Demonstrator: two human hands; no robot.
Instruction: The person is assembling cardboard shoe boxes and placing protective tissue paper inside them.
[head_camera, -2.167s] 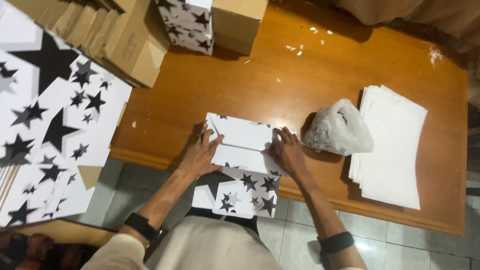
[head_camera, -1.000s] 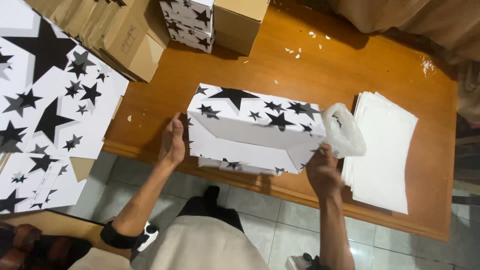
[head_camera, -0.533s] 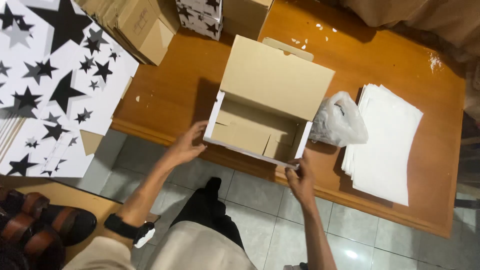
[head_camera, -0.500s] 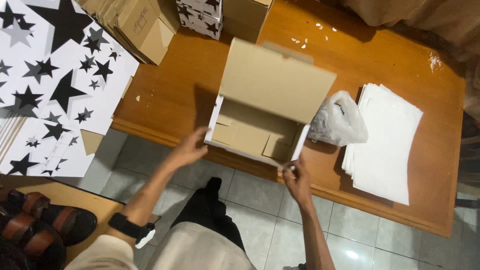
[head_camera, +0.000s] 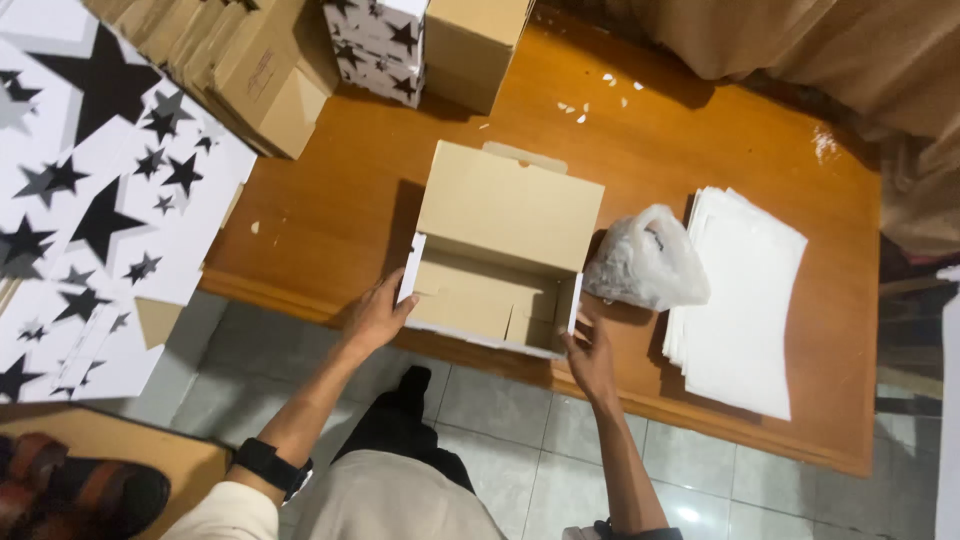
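An open cardboard box with a brown inside and white edges lies near the front edge of the wooden table, its lid laid back flat. My left hand touches the box's left front corner, fingers on the side flap. At the right front corner my right hand rests against the box wall. The box's inside holds nothing I can see.
A crumpled clear plastic bag lies just right of the box, beside a stack of white sheets. Flat white star-printed box blanks pile at the left. Folded brown and star-printed boxes stand at the back. Tiled floor lies below.
The star-printed box was turned over and opened, showing its brown inside. It now lies flat with the lid back, and both hands have settled at its front corners.
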